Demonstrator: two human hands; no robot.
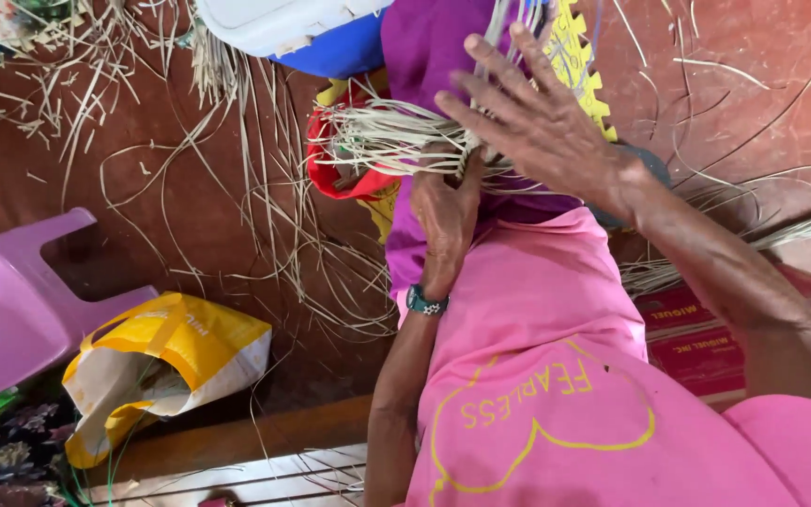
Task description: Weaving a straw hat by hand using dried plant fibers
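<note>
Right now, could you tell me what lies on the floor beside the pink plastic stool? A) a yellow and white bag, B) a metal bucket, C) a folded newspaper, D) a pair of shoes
A: a crumpled yellow and white bag lies on the floor right beside the pink plastic stool.

Both hands (490, 160) on pale straw strips (377, 141)

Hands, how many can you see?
2. The left hand grips the bundle of pale straw strips over the lap; the right hand lies spread across them, just beside it.
</note>
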